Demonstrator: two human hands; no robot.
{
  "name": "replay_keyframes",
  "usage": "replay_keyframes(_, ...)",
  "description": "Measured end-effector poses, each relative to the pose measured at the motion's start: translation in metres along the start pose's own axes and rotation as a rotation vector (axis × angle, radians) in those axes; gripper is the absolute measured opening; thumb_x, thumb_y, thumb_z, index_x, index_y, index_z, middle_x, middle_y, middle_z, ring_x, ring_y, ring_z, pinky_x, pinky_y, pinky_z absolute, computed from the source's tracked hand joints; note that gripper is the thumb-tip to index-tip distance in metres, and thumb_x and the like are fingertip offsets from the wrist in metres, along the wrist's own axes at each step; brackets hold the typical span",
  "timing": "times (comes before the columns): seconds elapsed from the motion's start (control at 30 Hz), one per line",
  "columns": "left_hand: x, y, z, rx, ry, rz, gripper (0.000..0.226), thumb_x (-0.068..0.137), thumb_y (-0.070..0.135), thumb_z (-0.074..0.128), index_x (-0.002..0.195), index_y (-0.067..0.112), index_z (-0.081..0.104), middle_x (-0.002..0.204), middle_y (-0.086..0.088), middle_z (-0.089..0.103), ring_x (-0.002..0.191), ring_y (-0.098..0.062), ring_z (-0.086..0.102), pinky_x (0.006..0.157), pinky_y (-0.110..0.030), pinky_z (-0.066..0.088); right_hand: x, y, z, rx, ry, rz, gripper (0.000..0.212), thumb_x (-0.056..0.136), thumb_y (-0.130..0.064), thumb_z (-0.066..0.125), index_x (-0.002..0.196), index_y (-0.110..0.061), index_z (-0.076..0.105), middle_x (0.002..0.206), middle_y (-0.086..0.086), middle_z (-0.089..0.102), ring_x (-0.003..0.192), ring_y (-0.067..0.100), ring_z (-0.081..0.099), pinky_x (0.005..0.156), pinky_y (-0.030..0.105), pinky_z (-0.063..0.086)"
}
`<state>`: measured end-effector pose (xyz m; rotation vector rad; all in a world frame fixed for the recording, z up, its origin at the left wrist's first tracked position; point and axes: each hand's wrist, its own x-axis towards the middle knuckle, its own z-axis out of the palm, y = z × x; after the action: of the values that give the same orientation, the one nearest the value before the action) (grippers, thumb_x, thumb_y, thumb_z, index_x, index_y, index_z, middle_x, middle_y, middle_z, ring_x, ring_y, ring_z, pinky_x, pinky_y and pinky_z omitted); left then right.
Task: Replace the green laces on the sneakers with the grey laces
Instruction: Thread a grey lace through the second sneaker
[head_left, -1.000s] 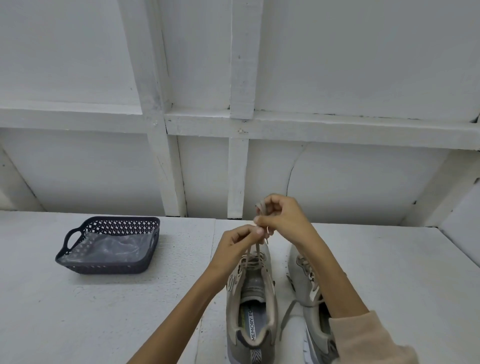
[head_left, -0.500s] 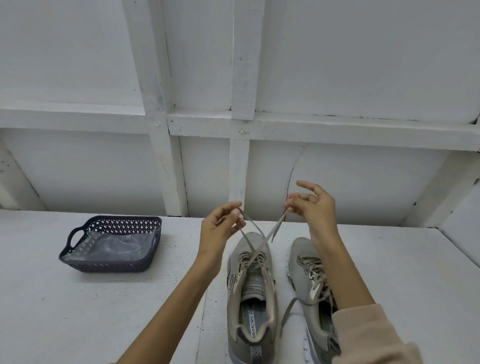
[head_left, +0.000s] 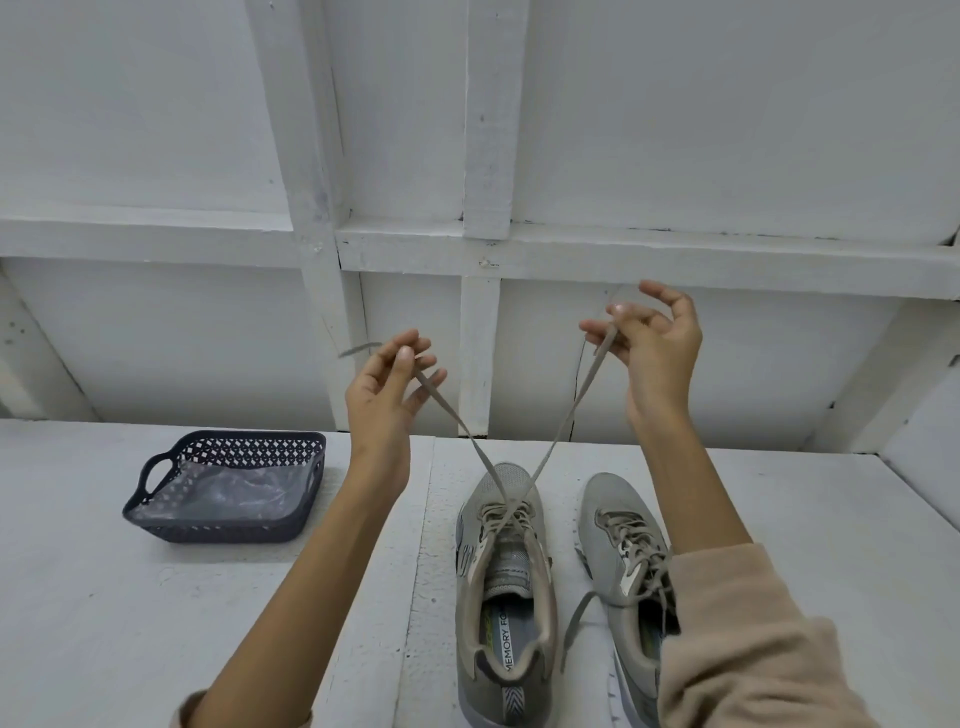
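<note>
**Both lace ends up, one crossing below**

Nearest me, under my right forearm and its beige sleeve (head_left: 743, 649), stands the right sneaker (head_left: 613, 493), laced, one loose end (head_left: 576, 618) trailing down to the table (head_left: 130, 623). The left sneaker (head_left: 506, 639) stands just beside it, below and between my two grips, heel toward me, long axis running straight away from me.

The lace (head_left: 452, 415) is the thing in hand. Its two strands rise taut from the upper eyelets, cross once just above the tongue, then spread apart upward; one leans up and left to my left grip (head_left: 387, 400), the other up and right to my right grip (head_left: 654, 353). Left grip: thumb and fingertips pinch the lace near its tip, a short tail poking out beyond. Right grip: thumb and forefinger pinch the other strand, the remaining fingers spread loose; it sits higher than the left.

The crossing lies about midway beneath them, so neither hand is clearly nearer. I judge that the coming move, whether tightening or pulling out, turns on that crossing. The lace reads grey-tan here; whether it is the green one or the grey one I cannot tell.

Farther off, left of and lower than my left grip, well apart from the sneakers, a dark perforated basket (head_left: 228, 530) holds crumpled clear plastic (head_left: 234, 486); I make out no lace in it. Behind everything rises the white panelled wall (head_left: 675, 130).
</note>
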<state>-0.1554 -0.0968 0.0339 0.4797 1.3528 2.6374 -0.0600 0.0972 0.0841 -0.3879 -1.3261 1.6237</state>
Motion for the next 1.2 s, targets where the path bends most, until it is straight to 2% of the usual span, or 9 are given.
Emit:
replay_keyframes(0.1, 0.000, 0.000, -0.002, 0.019, -0.023, 0.010, 0.020, 0.099, 0.007, 0.047, 0.116, 0.008, 0.058, 0.098, -0.005, 0.066, 0.074, -0.010, 0.063, 0.081, -0.030, 0.057, -0.002, 0.003, 0.002, -0.098, -0.043, -0.017, 0.045, 0.089, 0.013, 0.050, 0.123, -0.016, 0.044, 0.105, 0.013, 0.057, 0.075, 0.027, 0.072, 0.066, 0.032, 0.059)
replay_keyframes(0.23, -0.005, -0.006, -0.003, 0.204, -0.106, 0.004, 0.036, 0.094, -0.006, 0.049, 0.126, 0.012, 0.054, 0.118, 0.005, 0.061, 0.064, -0.011, 0.062, 0.075, -0.032, 0.059, -0.006, 0.013, 0.003, -0.224, -0.124, 0.027, 0.072, 0.081, 0.022, 0.047, 0.135, -0.025, 0.037, 0.121, 0.010, 0.049, 0.099, 0.019, 0.069, 0.075, 0.034, 0.060)
replay_keyframes(0.3, -0.008, -0.009, -0.004, 0.238, -0.141, -0.042, 0.040, 0.092, -0.008, 0.052, 0.127, 0.011, 0.053, 0.107, 0.016, 0.066, 0.067, -0.013, 0.066, 0.073, -0.032, 0.060, -0.009, 0.020, 0.000, -0.282, -0.152, 0.067, 0.077, 0.083, 0.020, 0.053, 0.140, -0.028, 0.034, 0.122, 0.010, 0.051, 0.101, 0.016, 0.068, 0.085, 0.035, 0.058)
replay_keyframes(0.47, -0.016, -0.021, -0.013, 0.302, -0.163, -0.100, 0.021, 0.090, 0.007, 0.062, 0.111, 0.008, 0.066, 0.099, 0.002, 0.073, 0.097, -0.020, 0.068, 0.085, -0.030, 0.057, -0.017, 0.038, -0.017, -0.224, -0.234, 0.215, 0.049, 0.083, 0.009, 0.066, 0.126, -0.011, 0.053, 0.100, 0.015, 0.072, 0.095, 0.020, 0.071, 0.089, 0.034, 0.056)
replay_keyframes(0.63, -0.024, -0.034, -0.029, 0.356, -0.230, -0.127, 0.017, 0.089, 0.005, 0.063, 0.104, 0.012, 0.066, 0.083, -0.004, 0.072, 0.073, -0.016, 0.066, 0.084, -0.031, 0.055, -0.039, 0.050, -0.028, -0.205, -0.336, 0.307, 0.032, 0.083, 0.004, 0.069, 0.114, 0.006, 0.058, 0.076, 0.016, 0.070, 0.065, 0.023, 0.071, 0.063, 0.030, 0.060)
replay_keyframes(0.77, -0.035, -0.041, -0.049, 0.514, -0.415, -0.196, 0.033, 0.092, 0.002, 0.059, 0.121, 0.017, 0.061, 0.109, -0.004, 0.070, 0.066, -0.021, 0.064, 0.077, -0.033, 0.058, -0.057, 0.059, -0.038, -0.274, -0.497, 0.459, 0.025, 0.086, 0.012, 0.062, 0.109, 0.004, 0.060, 0.091, 0.019, 0.066, 0.067, 0.028, 0.072, 0.064, 0.030, 0.061)
replay_keyframes(0.9, -0.049, -0.047, -0.064, 0.632, -0.508, -0.281, 0.026, 0.093, 0.012, 0.059, 0.118, 0.018, 0.063, 0.110, 0.000, 0.070, 0.068, -0.020, 0.065, 0.072, -0.028, 0.055, -0.072, 0.067, -0.050, -0.327, -0.651, 0.636, 0.036, 0.088, 0.021, 0.048, 0.115, 0.001, 0.059, 0.109, 0.024, 0.066, 0.077, 0.030, 0.073, 0.067, 0.029, 0.061)
replay_keyframes(1.07, -0.058, -0.052, -0.075, 0.605, -0.475, -0.311, 0.018, 0.091, 0.015, 0.061, 0.105, 0.007, 0.068, 0.091, -0.013, 0.072, 0.070, -0.020, 0.066, 0.071, -0.025, 0.053, -0.078, 0.072, -0.066, -0.289, -0.675, 0.684, 0.028, 0.088, 0.019, 0.048, 0.108, 0.008, 0.063, 0.097, 0.026, 0.071, 0.088, 0.030, 0.072, 0.073, 0.029, 0.060)
replay_keyframes(1.2, -0.061, -0.054, -0.082, 0.588, -0.527, -0.354, 0.023, 0.088, 0.010, 0.064, 0.111, 0.006, 0.064, 0.089, -0.016, 0.074, 0.074, -0.024, 0.068, 0.075, -0.031, 0.056, -0.077, 0.073, -0.071, -0.308, -0.666, 0.621, 0.016, 0.086, 0.010, 0.061, 0.100, 0.010, 0.067, 0.089, 0.028, 0.070, 0.076, 0.027, 0.071, 0.069, 0.027, 0.060)
